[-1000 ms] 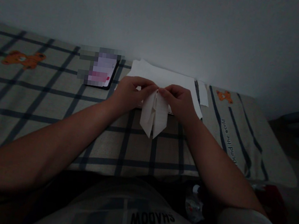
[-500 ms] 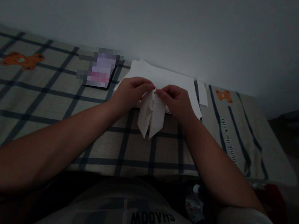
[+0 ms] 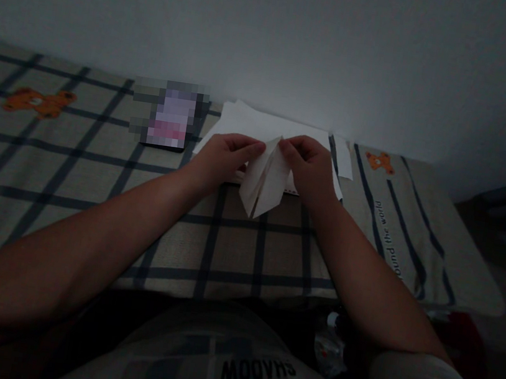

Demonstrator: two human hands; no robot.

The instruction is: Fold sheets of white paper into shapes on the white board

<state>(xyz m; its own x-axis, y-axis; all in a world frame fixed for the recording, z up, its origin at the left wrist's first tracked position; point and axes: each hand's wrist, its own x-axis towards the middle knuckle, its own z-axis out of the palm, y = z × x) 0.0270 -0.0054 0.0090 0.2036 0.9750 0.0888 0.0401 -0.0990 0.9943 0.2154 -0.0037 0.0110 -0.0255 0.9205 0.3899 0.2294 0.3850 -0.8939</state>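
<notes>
Since a second ago the folded paper [image 3: 266, 179] has swung from hanging straight down with two matched points to a tilted pose, its upper edge drawn wider and its lower tip now pointing near and slightly left — a sign, I judge, that the flaps are being spread or turned over rather than creased flat. The left hand [image 3: 224, 160] pinches the paper's upper left corner with fingers closed on it; the right hand [image 3: 310, 166] has shifted a little farther and grips the upper right corner the same way. The paper is thin, stiff, off-white, with sharp creases, held just above the bedcover [image 3: 92, 192] — a coarse, beige weave crossed by dark checks. Behind lies a loose stack of white sheets [image 3: 266, 125], and a phone [image 3: 171, 118] to the left
</notes>
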